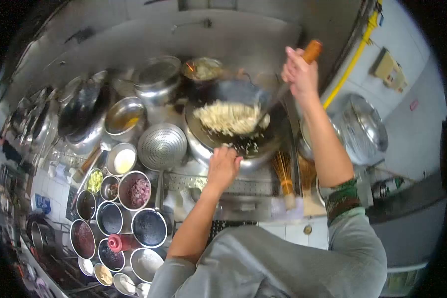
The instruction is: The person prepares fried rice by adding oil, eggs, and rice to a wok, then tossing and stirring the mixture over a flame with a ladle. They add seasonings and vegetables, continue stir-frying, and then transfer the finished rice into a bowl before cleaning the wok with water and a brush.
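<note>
A dark wok sits on the stove, its far side blurred. Pale, rice-like food is heaped in it, with loose bits scattered on the near wall. My left hand is closed at the wok's near edge; the exact grip is partly hidden under the fingers. My right hand, raised at the right, is wrapped around the wooden handle of a long metal wok tool. The tool slants down into the food, where its head is blurred and partly covered.
A perforated strainer lies left of the wok. Several ingredient bowls stand further left, including chopped red onion, near a red-capped bottle. A bamboo brush is at the right. Lidded pots stand behind.
</note>
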`<action>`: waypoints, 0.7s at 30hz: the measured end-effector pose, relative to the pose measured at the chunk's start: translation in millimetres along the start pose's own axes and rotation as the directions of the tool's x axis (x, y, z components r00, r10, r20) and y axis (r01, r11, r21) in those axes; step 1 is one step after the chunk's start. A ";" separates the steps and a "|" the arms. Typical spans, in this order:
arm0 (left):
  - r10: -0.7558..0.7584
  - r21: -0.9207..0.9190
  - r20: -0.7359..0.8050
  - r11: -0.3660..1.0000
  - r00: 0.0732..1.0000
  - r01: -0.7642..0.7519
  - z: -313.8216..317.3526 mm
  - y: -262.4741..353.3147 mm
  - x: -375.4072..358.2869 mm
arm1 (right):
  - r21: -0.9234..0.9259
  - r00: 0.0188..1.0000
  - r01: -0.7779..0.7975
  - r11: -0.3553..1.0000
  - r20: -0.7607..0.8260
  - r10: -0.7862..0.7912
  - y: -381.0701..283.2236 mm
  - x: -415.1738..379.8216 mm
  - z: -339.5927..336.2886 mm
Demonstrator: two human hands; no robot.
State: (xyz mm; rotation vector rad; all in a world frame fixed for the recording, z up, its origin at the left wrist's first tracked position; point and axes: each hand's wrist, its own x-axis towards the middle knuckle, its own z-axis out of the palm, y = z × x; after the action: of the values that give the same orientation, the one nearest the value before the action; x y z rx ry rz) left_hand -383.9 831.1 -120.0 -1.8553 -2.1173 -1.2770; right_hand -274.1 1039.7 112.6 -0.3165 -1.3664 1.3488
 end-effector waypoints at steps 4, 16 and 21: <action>-0.051 0.028 0.052 0.998 0.997 0.049 11.7 -4.0 4.4 | 0.103 0.994 0.101 0.989 0.034 -0.105 -17.3 24.4 -22.9; -0.026 0.017 0.051 1.000 0.998 0.025 21.4 -0.8 15.6 | 0.042 0.985 -0.121 0.992 0.132 0.115 58.8 83.3 -71.0; -0.004 0.024 0.100 1.000 0.995 0.001 13.9 5.5 13.4 | 0.095 0.970 -0.240 0.966 -0.005 0.241 50.7 97.1 -45.5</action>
State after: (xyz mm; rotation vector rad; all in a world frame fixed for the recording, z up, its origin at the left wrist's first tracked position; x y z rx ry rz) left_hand -376.6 849.8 -119.1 -1.9470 -2.1736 -1.1774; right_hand -294.2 1156.5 106.5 -0.4404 -1.2760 1.6020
